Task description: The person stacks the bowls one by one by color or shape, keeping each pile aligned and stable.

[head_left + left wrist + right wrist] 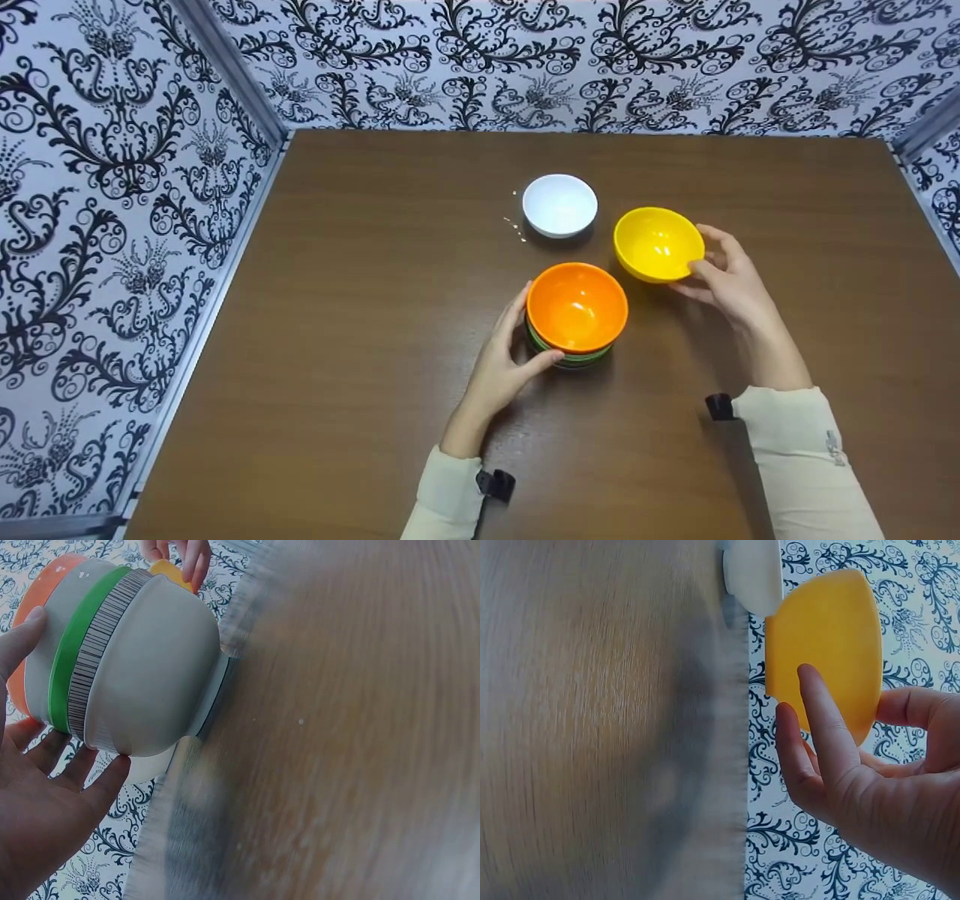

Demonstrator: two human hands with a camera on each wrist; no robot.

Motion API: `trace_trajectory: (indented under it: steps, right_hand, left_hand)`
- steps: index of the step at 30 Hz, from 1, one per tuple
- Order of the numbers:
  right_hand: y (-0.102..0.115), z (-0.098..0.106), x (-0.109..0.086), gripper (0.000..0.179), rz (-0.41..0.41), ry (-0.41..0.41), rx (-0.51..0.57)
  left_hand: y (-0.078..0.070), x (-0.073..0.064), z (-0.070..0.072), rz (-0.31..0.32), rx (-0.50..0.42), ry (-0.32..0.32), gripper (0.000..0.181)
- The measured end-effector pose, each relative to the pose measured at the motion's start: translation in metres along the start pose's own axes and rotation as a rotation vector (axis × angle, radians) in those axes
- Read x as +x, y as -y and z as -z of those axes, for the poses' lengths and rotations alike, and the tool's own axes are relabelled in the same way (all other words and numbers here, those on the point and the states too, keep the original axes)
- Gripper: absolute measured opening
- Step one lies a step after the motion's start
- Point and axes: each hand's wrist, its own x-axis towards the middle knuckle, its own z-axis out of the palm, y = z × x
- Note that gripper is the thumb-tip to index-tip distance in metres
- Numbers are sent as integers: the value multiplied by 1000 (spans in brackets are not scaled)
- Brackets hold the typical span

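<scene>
My right hand (724, 281) pinches a yellow bowl (654, 244) at its near right edge, thumb at the rim and fingers along the outside. In the right wrist view the yellow bowl (829, 652) is upright and raised above the wooden surface. My left hand (502, 360) holds the left side of a bowl stack, thumb in front and fingers spread round it. An orange bowl (577, 307) tops the stack. Below it, the left wrist view shows a green-rimmed bowl (71, 652) and a striped-rim bowl (154, 667). Behind the stack stands a white bowl (560, 205).
Small white specks (514, 225) lie left of the white bowl on the brown wooden table (360, 300). Patterned panels (510, 67) rise along the back and left side of the table, with metal framing (225, 300) at the left edge.
</scene>
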Motion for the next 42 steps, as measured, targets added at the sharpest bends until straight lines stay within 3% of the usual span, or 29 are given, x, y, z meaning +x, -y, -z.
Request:
trace_trajectory:
  steps: [21,29,42]
  right_hand:
    - [12,-2,-23,61,115,74,82]
    - [24,-8,-27,54,160,82,184]
    - [42,-18,-39,53,231,100,154]
  left_hand:
    - [2,1,0,-7,7,-8,90]
    - [1,0,0,-12,-2,-7,90]
    - [1,1,0,-36,-19,-4,90]
